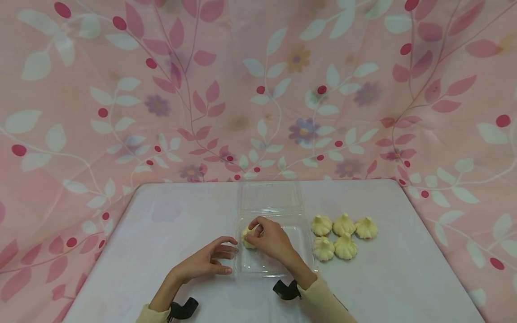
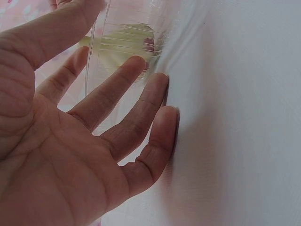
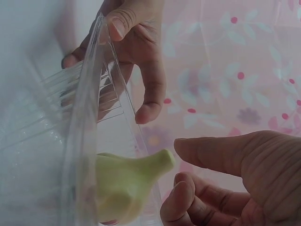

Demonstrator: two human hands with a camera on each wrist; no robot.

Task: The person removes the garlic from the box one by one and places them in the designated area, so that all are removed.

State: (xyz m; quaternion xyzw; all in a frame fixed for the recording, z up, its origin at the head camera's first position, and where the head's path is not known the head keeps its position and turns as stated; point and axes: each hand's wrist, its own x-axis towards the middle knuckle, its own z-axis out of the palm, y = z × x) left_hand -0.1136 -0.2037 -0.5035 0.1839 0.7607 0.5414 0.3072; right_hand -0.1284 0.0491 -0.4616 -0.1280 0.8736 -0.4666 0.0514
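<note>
A garlic bulb (image 1: 245, 240) sits in the far left corner of a clear plastic box (image 1: 264, 272) with its lid (image 1: 270, 197) folded back. My right hand (image 1: 271, 238) is over the box at this bulb. In the right wrist view, the thumb and bent fingers stand spread just off the stem of the garlic bulb (image 3: 124, 183), with a gap between them. My left hand (image 1: 210, 260) is at the box's left wall, its fingers spread and loosely bent. Through that wall, the left wrist view shows the garlic bulb (image 2: 127, 44) partly behind the fingers.
Several more garlic bulbs (image 1: 343, 235) stand in two rows right of the box, stems up. The white table (image 1: 194, 206) ends at a pink floral curtain (image 1: 258, 112). Black wrist mounts (image 1: 286, 290) show at both sleeves.
</note>
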